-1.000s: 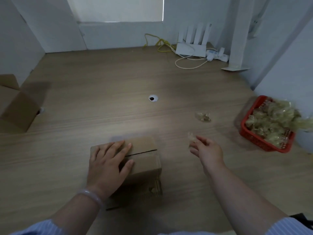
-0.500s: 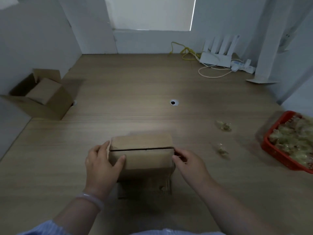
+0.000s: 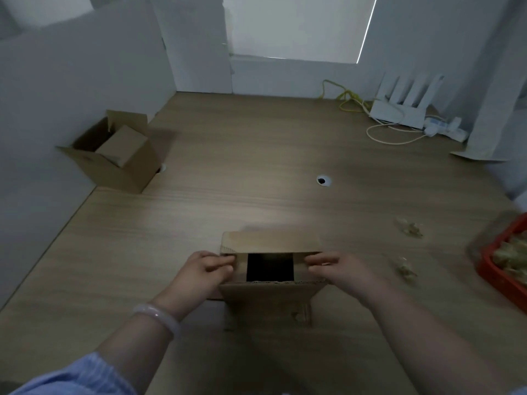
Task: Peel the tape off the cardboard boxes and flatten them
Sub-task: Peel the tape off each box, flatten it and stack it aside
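A person is working at a broad, wood-grain bench [image 3: 256, 155], seen from above. A small brown cardboard box [image 3: 271, 243] is sitting near the bench's front edge, directly before the person. Its top is standing open: the far flap is lying flat and a dark rectangular opening is showing in the middle.

The left hand [image 3: 205, 269] and right hand [image 3: 339, 269] are flanking that opening. The fingers of each are curling onto a short side flap and appear to be pinching it, though blur is softening the detail. A smooth pale bracelet [image 3: 158, 316] is circling the left wrist above a light blue sleeve [image 3: 85, 377].

Bare bench is stretching away behind the box. A white partition [image 3: 71, 95] is running along the left edge, and a second box [image 3: 119, 163], open and matte brown, is sitting against it, well apart from the hands.

To the right, thin translucent crumpled scraps [image 3: 409, 228] are lying between the box and a red latticed basket [image 3: 496, 275]. The picture's edge is cutting the basket off, and pale crumpled material is filling it.

A round cable hole [image 3: 322, 181] is sitting mid-bench. At the far right corner, a white router [image 3: 399, 109] with upright flat antennas is standing beside a looping yellow cable [image 3: 346, 96].
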`<state>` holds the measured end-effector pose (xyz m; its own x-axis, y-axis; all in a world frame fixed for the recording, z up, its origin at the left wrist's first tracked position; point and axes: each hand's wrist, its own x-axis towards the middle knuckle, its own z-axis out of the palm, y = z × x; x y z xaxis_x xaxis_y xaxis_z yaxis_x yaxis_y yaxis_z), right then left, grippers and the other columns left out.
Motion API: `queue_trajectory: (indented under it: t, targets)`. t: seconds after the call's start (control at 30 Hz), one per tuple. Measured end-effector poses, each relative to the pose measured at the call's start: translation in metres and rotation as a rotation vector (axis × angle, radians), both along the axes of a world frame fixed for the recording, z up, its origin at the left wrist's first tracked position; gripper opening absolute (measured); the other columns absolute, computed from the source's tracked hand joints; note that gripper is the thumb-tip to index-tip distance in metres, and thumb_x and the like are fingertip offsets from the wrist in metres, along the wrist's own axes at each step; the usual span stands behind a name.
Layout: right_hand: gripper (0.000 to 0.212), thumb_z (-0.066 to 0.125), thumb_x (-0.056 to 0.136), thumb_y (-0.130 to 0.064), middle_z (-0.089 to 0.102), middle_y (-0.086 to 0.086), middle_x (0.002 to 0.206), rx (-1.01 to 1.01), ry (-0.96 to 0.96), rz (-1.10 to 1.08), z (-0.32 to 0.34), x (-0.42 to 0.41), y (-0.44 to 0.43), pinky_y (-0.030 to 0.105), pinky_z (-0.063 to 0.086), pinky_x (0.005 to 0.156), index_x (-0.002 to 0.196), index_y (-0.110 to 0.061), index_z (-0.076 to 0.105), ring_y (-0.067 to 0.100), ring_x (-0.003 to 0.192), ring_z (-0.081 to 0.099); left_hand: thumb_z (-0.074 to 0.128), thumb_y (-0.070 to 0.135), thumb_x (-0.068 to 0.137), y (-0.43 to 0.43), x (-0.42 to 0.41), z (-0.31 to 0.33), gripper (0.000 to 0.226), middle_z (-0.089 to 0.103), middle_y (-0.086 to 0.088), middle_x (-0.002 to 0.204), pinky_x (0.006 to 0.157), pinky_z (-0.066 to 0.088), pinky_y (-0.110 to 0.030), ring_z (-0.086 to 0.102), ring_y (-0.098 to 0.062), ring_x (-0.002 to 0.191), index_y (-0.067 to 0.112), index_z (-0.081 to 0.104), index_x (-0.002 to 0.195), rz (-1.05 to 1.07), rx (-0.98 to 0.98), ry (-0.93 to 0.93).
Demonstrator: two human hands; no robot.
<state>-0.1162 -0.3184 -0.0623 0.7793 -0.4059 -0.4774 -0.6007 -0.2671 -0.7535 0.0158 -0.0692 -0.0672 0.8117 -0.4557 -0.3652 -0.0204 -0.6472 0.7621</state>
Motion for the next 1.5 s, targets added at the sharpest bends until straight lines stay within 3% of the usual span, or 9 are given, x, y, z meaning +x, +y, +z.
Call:
queue_trajectory:
  t: [0.13, 0.33, 0.7, 0.8, 0.93, 1.2, 1.3, 1.37, 1.5]
  targets:
    - [0.08, 0.076, 0.071, -0.048, 0.046, 0.007, 0.13, -0.426, 0.215, 0.262, 0.009, 0.017, 0.006, 0.025, 0.04, 0.097, 0.138, -0.021, 0.043, 0.023, 0.118, 0.05, 0.072, 0.044, 0.06, -0.008, 0.014, 0.004, 0.093, 0.022, -0.001, 0.133, 0.106, 0.03, -0.018, 0.036, -0.019, 0.127, 0.031, 0.035, 0.145, -0.263, 0.219, -0.074]
    - [0.119, 0.067, 0.059, -0.073, 0.031, 0.011, 0.138, -0.574, 0.319, 0.118, -0.007, 0.043, 0.037, 0.042, 0.04, 0.103, 0.149, -0.026, 0.005, 0.032, 0.129, 0.037, 0.075, 0.063, 0.062, -0.043, 0.005, -0.002, 0.113, 0.025, -0.004, 0.131, 0.1, 0.044, -0.035, 0.041, -0.026, 0.121, 0.032, 0.009, 0.149, -0.123, 0.385, -0.269]
    - [0.061, 0.053, 0.076, -0.011, 0.061, 0.01, 0.106, -0.111, -0.206, -0.266, 0.011, 0.028, 0.002, 0.034, 0.049, 0.074, 0.135, -0.024, 0.042, 0.026, 0.092, 0.057, 0.05, 0.001, 0.088, -0.012, 0.04, 0.003, 0.076, 0.033, 0.003, 0.148, 0.111, 0.027, -0.025, 0.034, -0.015, 0.134, 0.031, 0.018, 0.151, -0.065, -0.172, -0.203]
    - [0.062, 0.053, 0.065, -0.01, 0.064, 0.009, 0.103, 0.295, -0.38, -0.443, 0.021, 0.024, -0.008, 0.04, 0.054, 0.075, 0.125, -0.023, 0.05, 0.025, 0.092, 0.06, 0.047, -0.011, 0.083, 0.004, 0.043, 0.012, 0.082, 0.03, 0.015, 0.149, 0.111, 0.015, -0.01, 0.025, -0.002, 0.139, 0.039, 0.027, 0.144, -0.229, -0.235, -0.313]
    - [0.031, 0.041, 0.095, -0.04, 0.067, 0.002, 0.101, 0.646, -0.374, -0.605, 0.014, 0.016, -0.018, 0.042, 0.052, 0.079, 0.112, -0.024, 0.062, 0.021, 0.093, 0.063, 0.044, -0.003, 0.077, 0.021, 0.032, -0.004, 0.084, 0.019, 0.022, 0.154, 0.115, 0.008, -0.014, 0.013, 0.006, 0.141, 0.045, 0.029, 0.144, -0.519, -0.111, -0.442]
    - [0.043, 0.078, 0.075, -0.023, 0.068, 0.013, 0.101, 0.157, 0.176, -0.537, -0.08, -0.027, -0.011, 0.044, 0.057, 0.078, 0.11, -0.004, 0.062, 0.027, 0.089, 0.064, 0.053, 0.017, 0.079, 0.051, 0.007, -0.084, 0.082, 0.019, 0.017, 0.155, 0.113, 0.001, -0.017, 0.024, -0.006, 0.141, 0.06, 0.02, 0.14, -0.78, 0.272, -0.503]
    - [0.053, 0.077, 0.072, -0.034, 0.067, 0.004, 0.111, -0.173, 0.335, -0.264, -0.095, -0.041, 0.004, 0.029, 0.049, 0.085, 0.116, -0.012, 0.059, 0.024, 0.102, 0.063, 0.053, 0.046, 0.077, 0.053, -0.009, -0.105, 0.07, 0.037, 0.004, 0.15, 0.111, 0.028, -0.03, 0.044, -0.017, 0.13, 0.046, 0.03, 0.144, -0.797, 0.353, -0.479]
    - [0.07, 0.076, 0.072, -0.04, 0.057, 0.004, 0.127, -0.385, 0.324, -0.137, -0.102, -0.046, 0.014, 0.028, 0.044, 0.094, 0.131, -0.017, 0.047, 0.021, 0.116, 0.054, 0.049, 0.068, 0.073, 0.041, -0.015, -0.113, 0.072, 0.06, 0.003, 0.128, 0.089, 0.05, -0.034, 0.062, -0.018, 0.107, 0.039, 0.042, 0.139, -0.736, 0.401, -0.562]
    - [0.092, 0.06, 0.079, -0.045, 0.007, 0.004, 0.158, -0.732, 0.315, 0.227, -0.115, -0.033, 0.016, 0.033, 0.017, 0.117, 0.151, -0.028, 0.006, 0.022, 0.145, 0.012, 0.042, 0.061, 0.078, -0.004, -0.015, -0.119, 0.055, 0.06, 0.001, 0.088, 0.07, 0.051, -0.036, 0.059, -0.022, 0.076, 0.03, 0.061, 0.119, -0.515, 0.401, -0.684]
